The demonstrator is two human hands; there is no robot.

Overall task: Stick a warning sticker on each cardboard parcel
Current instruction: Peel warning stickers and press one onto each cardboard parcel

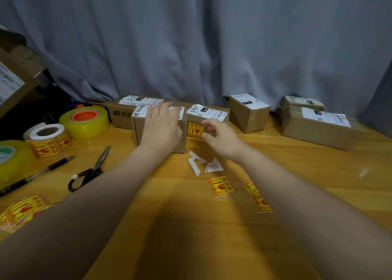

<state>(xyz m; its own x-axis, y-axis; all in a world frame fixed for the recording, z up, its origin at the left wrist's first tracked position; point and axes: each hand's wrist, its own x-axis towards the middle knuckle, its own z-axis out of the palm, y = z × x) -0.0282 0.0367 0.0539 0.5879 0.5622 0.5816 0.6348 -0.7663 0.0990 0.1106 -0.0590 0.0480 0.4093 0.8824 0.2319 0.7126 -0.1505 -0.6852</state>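
Wooden tabletop (297, 163), cardboard parcels (121, 115) lined along its far edge. Left hand (161, 127) lies flat, fingers straight, on the left-centre parcel (139, 131). Right hand (222, 139), fingers curled, meets a yellow-and-red warning sticker (194, 130) on the middle parcel (209, 113), near face; pinching or pressing, unclear. Parcels to the right (248, 118) look unstickered; loose stickers (221, 186) wait near

The one wide camera on my head looks forward and down, close over the desk (297, 163), toward the grey curtain (191, 46).
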